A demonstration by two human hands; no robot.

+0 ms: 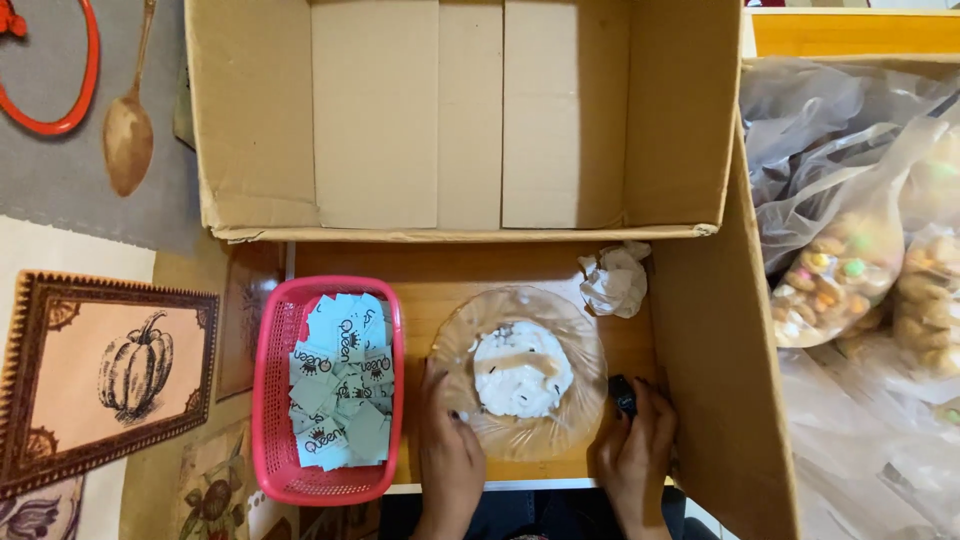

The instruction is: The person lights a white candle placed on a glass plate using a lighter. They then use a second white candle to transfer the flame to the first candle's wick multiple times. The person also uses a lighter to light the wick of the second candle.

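Note:
A clear glass plate (580, 340) sits on the wooden board and bears a white mound with a brown streak and dark specks (521, 369). My left hand (447, 452) rests at the plate's near left rim, fingers touching the glass. My right hand (637, 448) lies at the plate's near right edge with its fingers closed around a small black object (622, 393). A pink plastic basket (270, 440) holding several pale green paper tags (342, 380) stands just left of my left hand.
A large open cardboard box (465, 120) lies behind the plate, and a cardboard flap (715, 380) walls the right side. A crumpled tissue (613, 279) sits by the plate's far right. Clear bags of snacks (850, 270) pile up at right.

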